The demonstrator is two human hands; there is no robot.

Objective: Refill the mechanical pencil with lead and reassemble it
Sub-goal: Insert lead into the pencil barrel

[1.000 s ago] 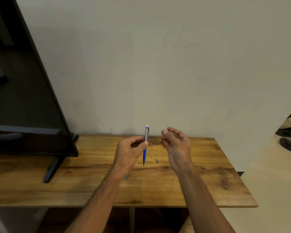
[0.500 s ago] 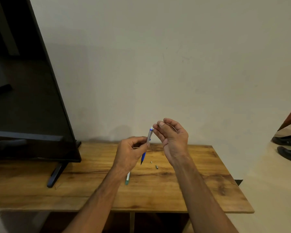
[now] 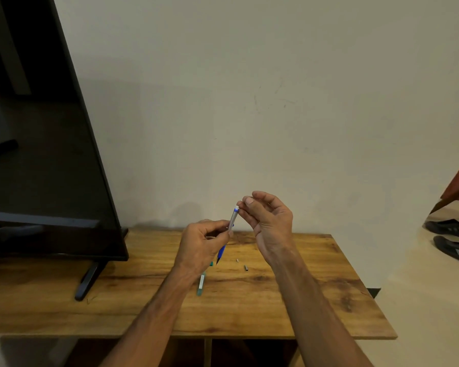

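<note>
Pencil pinched by left hand | right hand fingertips at cap | wooden table, beige wall

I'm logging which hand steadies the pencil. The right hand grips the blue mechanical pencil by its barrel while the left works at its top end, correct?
Reversed. The head view shows the left hand gripping the blue mechanical pencil by its barrel, while the right hand works at its top end.

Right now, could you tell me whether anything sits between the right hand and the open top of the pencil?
Nothing visible does. The right hand has its fingertips right at the top of the mechanical pencil, which the left hand holds tilted.
</note>
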